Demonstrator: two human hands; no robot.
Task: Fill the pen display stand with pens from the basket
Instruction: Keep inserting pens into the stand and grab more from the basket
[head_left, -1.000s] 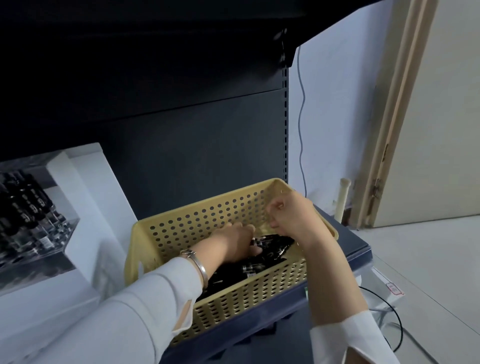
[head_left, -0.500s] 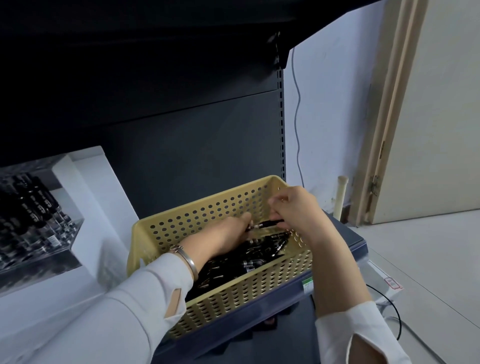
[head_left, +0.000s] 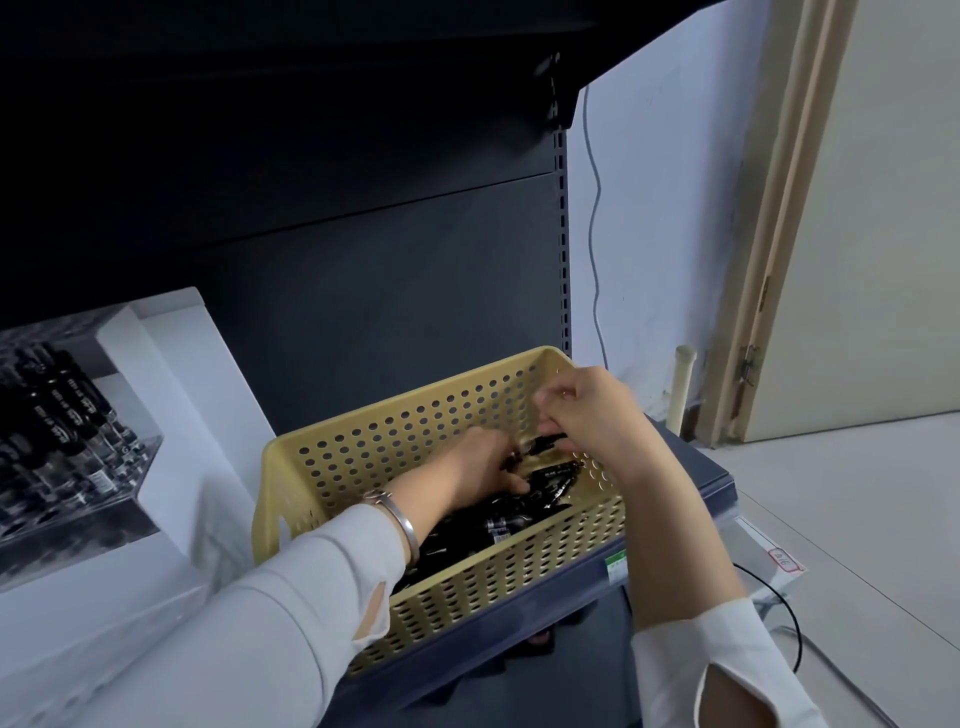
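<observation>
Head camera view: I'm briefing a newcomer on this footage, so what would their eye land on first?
First, the yellow perforated basket in the middle, sitting on the dark shelf with a heap of black pens inside. Above the heap, the left hand and right hand hold one black pen between them. At the far left stands the clear display stand, with rows of black pens in it.

Dark shelving panel (head_left: 363, 312), thin cable (head_left: 590, 239) on the white wall (head_left: 675, 208) (just beside it), cream door (head_left: 893, 234).
</observation>
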